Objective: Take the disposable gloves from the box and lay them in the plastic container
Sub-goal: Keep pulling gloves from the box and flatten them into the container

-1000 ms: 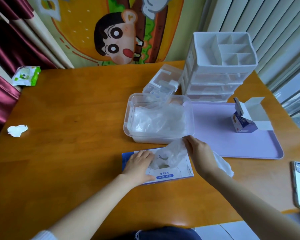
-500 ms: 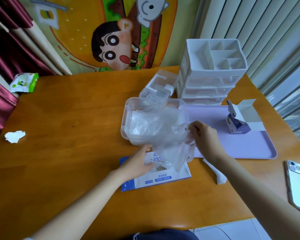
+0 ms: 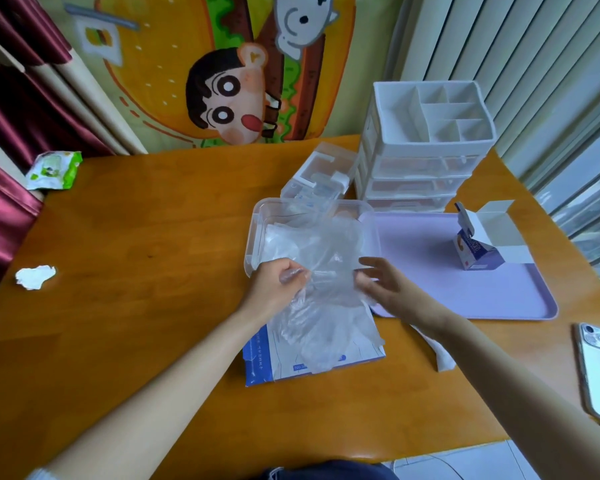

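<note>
Left hand (image 3: pixel 278 282): fingers curled, pinching an upper edge of the disposable gloves (image 3: pixel 326 313). Right hand (image 3: pixel 388 282): fingers loosely spread, thumb apart, tips at the film's other edge, gripping nothing plainly. Gloves: clear crumpled film, hanging above the box (image 3: pixel 257 362), top edge over the near wall of the plastic container (image 3: pixel 253 237), which already holds more film. Risk, judged: with one-handed support the limp film may fold, cling, or trail over the near rim onto the table (image 3: pixel 136 271).
</note>
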`<state>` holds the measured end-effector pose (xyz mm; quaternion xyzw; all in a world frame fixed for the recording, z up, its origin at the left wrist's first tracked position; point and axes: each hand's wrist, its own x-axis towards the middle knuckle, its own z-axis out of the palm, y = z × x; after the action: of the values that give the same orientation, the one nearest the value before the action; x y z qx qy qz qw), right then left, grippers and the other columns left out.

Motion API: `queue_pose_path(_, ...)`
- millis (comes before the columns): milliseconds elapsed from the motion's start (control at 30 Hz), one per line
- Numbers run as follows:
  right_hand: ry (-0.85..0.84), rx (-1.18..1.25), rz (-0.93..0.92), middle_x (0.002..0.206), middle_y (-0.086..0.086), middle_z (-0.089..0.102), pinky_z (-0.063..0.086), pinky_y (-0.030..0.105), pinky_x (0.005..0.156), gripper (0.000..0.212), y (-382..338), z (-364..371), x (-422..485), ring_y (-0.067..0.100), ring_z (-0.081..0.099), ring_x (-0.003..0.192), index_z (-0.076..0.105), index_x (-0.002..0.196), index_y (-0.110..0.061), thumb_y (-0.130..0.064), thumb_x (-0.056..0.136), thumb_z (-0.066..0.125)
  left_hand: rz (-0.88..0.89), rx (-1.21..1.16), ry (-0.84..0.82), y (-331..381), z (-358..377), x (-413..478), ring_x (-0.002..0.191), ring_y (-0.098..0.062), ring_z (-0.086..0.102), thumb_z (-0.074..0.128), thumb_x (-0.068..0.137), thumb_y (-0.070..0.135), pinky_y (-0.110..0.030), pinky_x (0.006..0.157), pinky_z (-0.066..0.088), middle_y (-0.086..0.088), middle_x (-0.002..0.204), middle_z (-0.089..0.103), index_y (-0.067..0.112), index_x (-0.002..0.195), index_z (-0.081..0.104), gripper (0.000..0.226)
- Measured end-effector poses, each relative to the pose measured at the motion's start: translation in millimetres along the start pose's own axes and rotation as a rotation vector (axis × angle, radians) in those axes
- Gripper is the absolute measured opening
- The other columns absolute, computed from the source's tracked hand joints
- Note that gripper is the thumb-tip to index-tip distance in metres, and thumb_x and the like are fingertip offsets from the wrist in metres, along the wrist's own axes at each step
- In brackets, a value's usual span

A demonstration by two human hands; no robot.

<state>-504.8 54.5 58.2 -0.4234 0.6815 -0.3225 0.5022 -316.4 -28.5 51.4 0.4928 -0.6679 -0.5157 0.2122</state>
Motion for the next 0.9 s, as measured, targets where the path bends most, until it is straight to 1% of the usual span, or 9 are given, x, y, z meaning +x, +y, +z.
queue_pose_path(100, -0.056, -0.241, -0.082, 0.121, -0.002, 0.05, 0.046, 0.02, 0.082, 0.1, 8.0, 13.2, 3.6, 0.014, 0.057, 0.101, 0.023, 0.143, -0.017, -0.039, 0.063, 0.08, -0.045, 0.032, -0.052, 6.6, -3.2, 2.0, 0.091, -0.016, 0.063, 0.061, 0.092, 0.022, -0.03, 0.083, 0.05, -0.007, 0.092, 0.068, 0.005, 0.098, 0.067, 0.019)
queue_pose_path(267, 0.206, -0.189, -0.158, 0.075, -0.005, 0.06, 0.047, 0.013, 0.06, 0.041, 13.2, 28.7, 17.5, 0.005, 0.058, 0.063, 0.046, 0.119, -0.007, -0.011, 0.085, 0.068, -0.143, -0.108, -0.02, 12.4, -13.5, 2.5, 0.092, -0.008, 0.06, 0.065, 0.088, 0.035, -0.013, 0.073, 0.048, 0.004, 0.103, 0.063, 0.022, 0.106, 0.06, 0.023)
queue_pose_path(367, 0.276, -0.018, -0.096, 0.078, 0.003, 0.066, 0.05, 0.012, 0.06, 0.03, 11.4, 23.9, 21.0, 0.003, 0.062, 0.06, 0.049, 0.116, -0.008, -0.01, 0.089, 0.062, -0.275, -0.263, -0.051, -2.2, -21.0, -2.4, 0.118, -0.014, 0.053, 0.078, 0.062, 0.06, -0.034, 0.1, 0.045, 0.004, 0.13, 0.052, 0.033, 0.123, 0.049, 0.072)
queue_pose_path(467, 0.268, 0.271, -0.005, 0.082, 0.008, 0.063, 0.051, 0.013, 0.057, 0.028, 9.7, 18.5, 23.0, 0.009, 0.061, 0.062, 0.05, 0.116, -0.001, -0.005, 0.091, 0.059, -0.354, -0.276, -0.141, -11.5, -17.2, -15.9, 0.123, -0.018, 0.051, 0.085, 0.05, 0.061, -0.044, 0.104, 0.043, 0.006, 0.136, 0.05, 0.031, 0.138, 0.039, 0.104)
queue_pose_path(567, 0.204, 0.44, 0.057, 0.087, 0.014, 0.06, 0.053, 0.016, 0.064, 0.028, 10.6, 12.7, 23.0, 0.017, 0.057, 0.073, 0.054, 0.117, 0.006, -0.003, 0.091, 0.058, -0.316, -0.284, -0.07, -13.2, -9.1, -19.4, 0.104, -0.017, 0.065, 0.075, 0.078, 0.034, -0.033, 0.094, 0.051, -0.003, 0.11, 0.069, 0.012, 0.12, 0.059, 0.05)
queue_pose_path(667, 0.159, 0.375, 0.073, 0.085, 0.028, 0.059, 0.053, 0.031, 0.077, 0.025, 16.1, 4.1, 20.8, 0.024, 0.054, 0.08, 0.056, 0.114, 0.011, 0.0, 0.091, 0.056, -0.281, -0.345, 0.142, -1.2, -9.4, -12.2, 0.087, -0.015, 0.067, 0.061, 0.091, 0.017, -0.025, 0.079, 0.053, -0.007, 0.094, 0.07, 0.017, 0.091, 0.063, 0.002)
queue_pose_path(767, 0.275, 0.018, 0.051, 0.095, 0.016, 0.065, 0.051, 0.034, 0.077, 0.027, 25.0, -4.7, 20.1, 0.029, 0.062, 0.087, 0.056, 0.115, 0.006, 0.009, 0.088, 0.055, -0.155, -0.245, 0.269, 6.6, -18.2, 0.1, 0.076, -0.01, 0.06, 0.057, 0.094, 0.011, -0.022, 0.072, 0.049, 0.0, 0.08, 0.064, 0.028, 0.08, 0.054, 0.022)
queue_pose_path(833, 0.458, -0.219, -0.013, 0.11, 0.016, 0.064, 0.051, 0.036, 0.083, 0.031, 29.2, -5.9, 18.2, 0.028, 0.061, 0.094, 0.052, 0.118, 0.002, 0.011, 0.089, 0.049, -0.066, -0.081, 0.247, 8.5, -25.3, 6.2, 0.059, -0.002, 0.057, 0.057, 0.094, 0.014, -0.014, 0.059, 0.048, 0.002, 0.071, 0.061, 0.025, 0.086, 0.057, 0.013)
queue_pose_path(900, 0.64, -0.214, -0.205, 0.111, 0.009, 0.06, 0.049, 0.033, 0.084, 0.028, 20.9, -4.9, 12.1, 0.021, 0.057, 0.093, 0.051, 0.118, -0.001, 0.007, 0.091, 0.05, 0.01, 0.137, 0.171, 12.1, -31.1, 11.9, 0.05, 0.004, 0.057, 0.061, 0.092, 0.02, -0.008, 0.049, 0.043, 0.004, 0.067, 0.061, 0.016, 0.092, 0.061, 0.004)
